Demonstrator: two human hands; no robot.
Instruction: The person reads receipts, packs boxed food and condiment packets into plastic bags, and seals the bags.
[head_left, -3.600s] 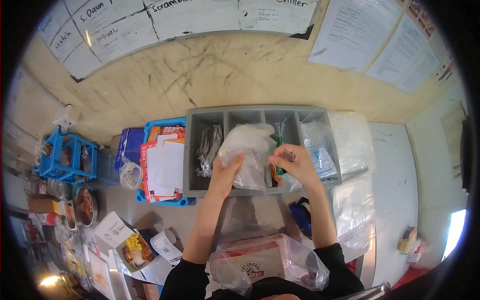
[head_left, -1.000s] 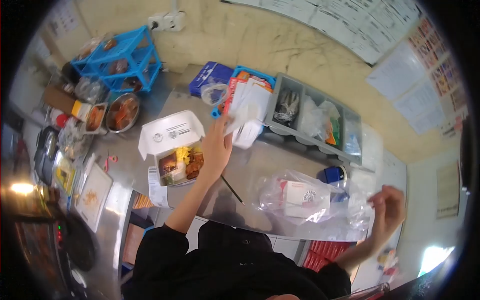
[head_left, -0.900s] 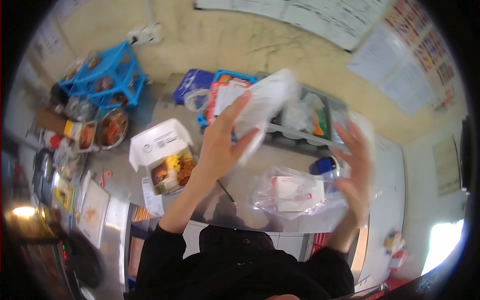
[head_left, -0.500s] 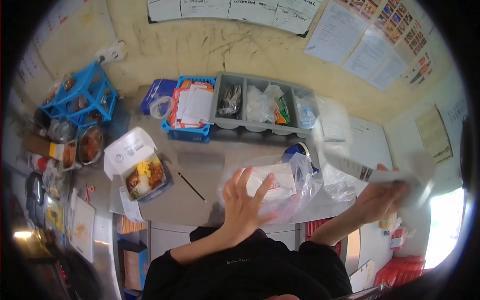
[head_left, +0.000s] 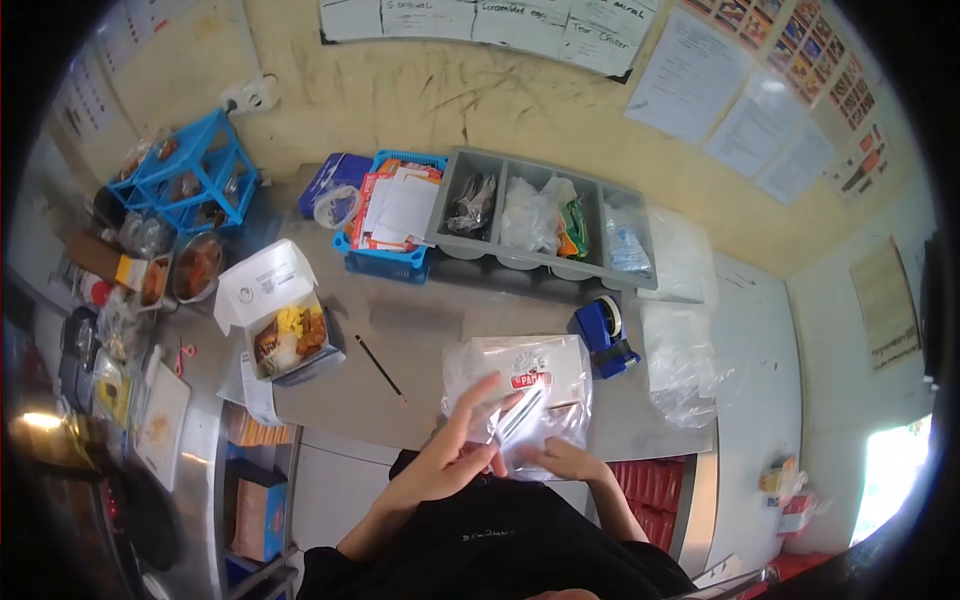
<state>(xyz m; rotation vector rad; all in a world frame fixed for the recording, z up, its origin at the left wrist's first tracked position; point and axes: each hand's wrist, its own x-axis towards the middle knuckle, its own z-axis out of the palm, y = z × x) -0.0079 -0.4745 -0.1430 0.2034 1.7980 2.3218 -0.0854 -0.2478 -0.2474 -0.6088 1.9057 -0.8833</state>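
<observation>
A white takeaway box point(head_left: 560, 360) with a red and black logo lies inside a clear plastic bag point(head_left: 465, 375) at the front of the metal counter. My left hand point(head_left: 440, 468) is over the bag's near left side, closed on a white paper slip point(head_left: 522, 415) that slants up in front of the box. Lower right, my right hand point(head_left: 572, 462) has its fingers curled at the bag's near edge and appears to pinch the plastic. Its fingertips are partly hidden. To the left, an open takeaway box point(head_left: 265, 283) shows rice, yellow egg and browned pieces.
A pencil point(head_left: 382, 368) lies between the boxes. A blue tape dispenser point(head_left: 605, 337) stands right of the bag, beside stacked plastic bags point(head_left: 675, 350). Behind are a grey divided bin point(head_left: 480, 247) and a blue basket point(head_left: 385, 265) of papers. Scissors point(head_left: 183, 352) lie far left.
The paper slip has come down from the right to the bag and is now in my left hand. My right hand has moved left to the bag's near edge. The bag now covers the box.
</observation>
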